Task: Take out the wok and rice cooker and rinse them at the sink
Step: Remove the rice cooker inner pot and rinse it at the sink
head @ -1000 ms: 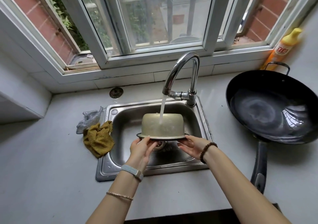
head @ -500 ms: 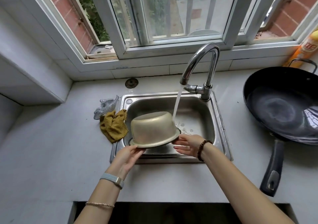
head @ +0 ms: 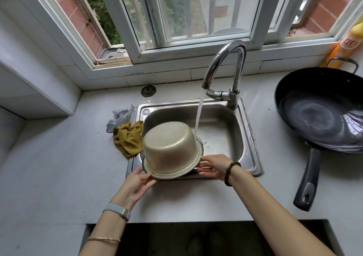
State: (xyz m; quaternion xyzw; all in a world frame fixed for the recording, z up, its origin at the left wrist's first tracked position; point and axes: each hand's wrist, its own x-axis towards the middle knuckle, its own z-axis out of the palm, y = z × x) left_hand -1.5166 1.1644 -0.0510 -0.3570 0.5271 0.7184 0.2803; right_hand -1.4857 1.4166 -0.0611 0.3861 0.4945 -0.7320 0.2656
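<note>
The dull gold rice cooker pot is upside down and tilted, above the front left part of the steel sink. My left hand grips its rim at the front left. My right hand grips the rim at the right. Water runs from the chrome faucet and falls just past the pot's right rim. The black wok sits upright on the counter right of the sink, its handle pointing toward me.
A yellow cloth and a silver scrubber lie at the sink's left edge. An orange-yellow bottle stands behind the wok. A window spans the back wall. A dark opening is in the counter front.
The pot has moved left and toward me, out from under the stream, and is tilted. Both hands keep hold of its rim.
</note>
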